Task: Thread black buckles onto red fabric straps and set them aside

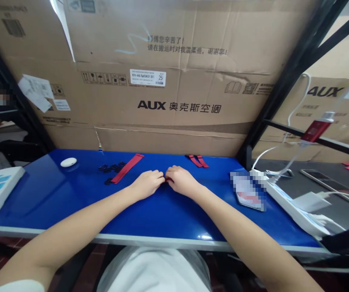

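Over the middle of the blue table my left hand (148, 184) and my right hand (182, 179) meet at the fingertips, both closed. Between them shows a bit of red strap (167, 179), mostly hidden by the fingers. Left of my left hand lies a longer red strap (128, 168), with a black buckle (108, 181) at its near end. Several loose black buckles (112, 166) are scattered beside it. Beyond my right hand, near the back edge, rest two short red straps (197, 161) with black buckle pieces.
Cardboard (180, 134) walls off the back of the blue table (174, 219). A phone (249, 194) and a white power strip (293, 207) with cables line the right side. At left are a round white object (68, 162) and a white device (5, 188). Another person sits far left.
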A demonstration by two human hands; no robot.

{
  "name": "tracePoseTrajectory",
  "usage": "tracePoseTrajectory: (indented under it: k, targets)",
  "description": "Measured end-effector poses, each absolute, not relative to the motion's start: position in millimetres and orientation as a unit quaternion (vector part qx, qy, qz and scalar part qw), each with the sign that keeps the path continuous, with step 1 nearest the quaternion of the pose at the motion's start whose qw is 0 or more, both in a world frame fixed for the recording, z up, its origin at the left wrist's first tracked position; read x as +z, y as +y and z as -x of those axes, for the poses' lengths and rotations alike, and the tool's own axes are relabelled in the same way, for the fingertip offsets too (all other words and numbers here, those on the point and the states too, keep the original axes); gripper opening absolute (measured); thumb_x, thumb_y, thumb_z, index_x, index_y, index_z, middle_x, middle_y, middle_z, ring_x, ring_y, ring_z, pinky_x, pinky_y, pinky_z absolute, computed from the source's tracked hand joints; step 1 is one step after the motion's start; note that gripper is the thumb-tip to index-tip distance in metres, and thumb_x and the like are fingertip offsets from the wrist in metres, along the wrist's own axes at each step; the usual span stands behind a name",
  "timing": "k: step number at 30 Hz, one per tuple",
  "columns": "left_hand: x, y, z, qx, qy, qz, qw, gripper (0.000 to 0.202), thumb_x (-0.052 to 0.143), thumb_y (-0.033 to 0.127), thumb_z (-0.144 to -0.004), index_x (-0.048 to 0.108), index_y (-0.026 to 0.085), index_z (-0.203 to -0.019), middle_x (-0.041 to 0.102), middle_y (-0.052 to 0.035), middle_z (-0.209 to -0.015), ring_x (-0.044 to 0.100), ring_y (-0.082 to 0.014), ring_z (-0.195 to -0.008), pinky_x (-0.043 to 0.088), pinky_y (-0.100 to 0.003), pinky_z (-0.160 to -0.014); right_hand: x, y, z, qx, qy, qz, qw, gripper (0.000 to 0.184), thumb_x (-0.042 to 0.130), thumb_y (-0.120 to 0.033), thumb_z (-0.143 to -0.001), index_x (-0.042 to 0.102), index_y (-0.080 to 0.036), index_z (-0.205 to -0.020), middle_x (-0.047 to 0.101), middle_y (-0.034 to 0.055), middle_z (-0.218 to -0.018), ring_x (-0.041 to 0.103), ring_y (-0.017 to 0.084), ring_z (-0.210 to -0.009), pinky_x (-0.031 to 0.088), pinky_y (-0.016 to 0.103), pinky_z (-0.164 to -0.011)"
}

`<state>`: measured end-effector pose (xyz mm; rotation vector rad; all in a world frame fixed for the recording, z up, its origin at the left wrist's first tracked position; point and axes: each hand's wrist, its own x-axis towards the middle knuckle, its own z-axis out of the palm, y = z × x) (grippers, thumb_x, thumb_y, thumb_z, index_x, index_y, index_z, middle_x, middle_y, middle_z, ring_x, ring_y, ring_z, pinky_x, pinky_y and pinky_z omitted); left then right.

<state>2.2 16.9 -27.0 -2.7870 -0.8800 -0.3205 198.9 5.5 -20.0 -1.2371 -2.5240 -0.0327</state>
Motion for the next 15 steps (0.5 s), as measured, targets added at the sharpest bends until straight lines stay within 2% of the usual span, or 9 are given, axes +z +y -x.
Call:
tracePoseTrajectory:
  k: [2, 5, 7, 9, 11, 13, 15]
  targets:
    - [-26.8, 19.3, -1.3, -0.125, -0.291, 0.947, 0.053, 0.03, 0.037, 0.025, -0.098, 0.066, 0.022, -0.103, 0.064, -0.0083, -0.101, 0.058, -0.0214, -0.097, 0.046, -0.034, -0.085, -19.1, 5.5, -202.2, -0.003, -0.884, 0.446, 0.139, 0.024, 0.047, -0.013, -0.088, 0.07, -0.018, -0.094, 0.067, 0.0112, -0.098, 0.058, 0.024, -0.098, 0.043, 0.034, -0.09]
    - [-18.7, 35.4, 14.3, -0.194, -0.365, 0.91, -0.003, 0.031, 0.04, 0.033, -0.097, 0.067, 0.022, -0.105, 0.066, -0.007, -0.107, 0.058, -0.0214, -0.103, 0.046, -0.034, -0.092, -17.0, 8.9, -216.6, 0.006, -0.874, 0.467, 0.136, 0.027, 0.049, -0.008, -0.082, 0.071, -0.019, -0.092, 0.068, 0.009, -0.099, 0.059, 0.022, -0.096, 0.043, 0.03, -0.084]
    - [-9.7, 51.3, 34.0, -0.238, -0.459, 0.856, -0.001, 0.031, 0.043, 0.036, -0.095, 0.067, 0.019, -0.106, 0.066, -0.0083, -0.11, 0.058, -0.0231, -0.106, 0.044, -0.036, -0.097, -15.2, 11.5, -227.8, 0.016, -0.864, 0.485, 0.136, 0.028, 0.05, -0.004, -0.077, 0.071, -0.018, -0.089, 0.067, 0.0082, -0.099, 0.059, 0.021, -0.093, 0.043, 0.028, -0.083]
    - [-1.2, 67.2, 57.6, -0.255, -0.577, 0.775, 0.032, 0.035, 0.045, 0.041, -0.093, 0.067, 0.016, -0.103, 0.067, -0.0116, -0.103, 0.059, -0.0255, -0.102, 0.045, -0.037, -0.093, -14.7, 13.7, -235.2, 0.023, -0.853, 0.501, 0.142, 0.025, 0.051, -0.003, -0.075, 0.069, -0.018, -0.085, 0.067, 0.0081, -0.097, 0.059, 0.021, -0.091, 0.043, 0.028, -0.082]
    - [3.6, 80.4, 79.5, -0.231, -0.666, 0.706, 0.072, 0.043, 0.046, 0.048, -0.091, 0.066, 0.012, -0.103, 0.065, -0.0164, -0.105, 0.056, -0.0306, -0.107, 0.043, -0.04, -0.095, -16.9, 15.4, -235.0, 0.029, -0.845, 0.508, 0.164, 0.019, 0.054, -0.007, -0.077, 0.068, -0.017, -0.084, 0.065, 0.0084, -0.094, 0.057, 0.021, -0.091, 0.043, 0.029, -0.083]
    - [3.7, 90.1, 94.7, -0.174, -0.738, 0.647, 0.082, 0.056, 0.049, 0.057, -0.087, 0.064, 0.008, -0.108, 0.061, -0.022, -0.116, 0.049, -0.0375, -0.117, 0.041, -0.044, -0.096, -22.1, 16.9, -226.6, 0.045, -0.838, 0.505, 0.201, 0.013, 0.059, -0.016, -0.08, 0.066, -0.017, -0.091, 0.062, 0.0089, -0.097, 0.055, 0.022, -0.096, 0.042, 0.031, -0.086]
    - [0.4, 96.7, 101.8, -0.121, -0.78, 0.61, 0.061, 0.07, 0.051, 0.065, -0.082, 0.06, 0.005, -0.117, 0.055, -0.0263, -0.127, 0.043, -0.0418, -0.124, 0.039, -0.046, -0.097, -28.9, 18.3, -212.6, 0.076, -0.832, 0.496, 0.237, 0.025, 0.066, -0.03, -0.081, 0.063, -0.018, -0.103, 0.059, 0.0097, -0.106, 0.051, 0.024, -0.103, 0.041, 0.034, -0.09]
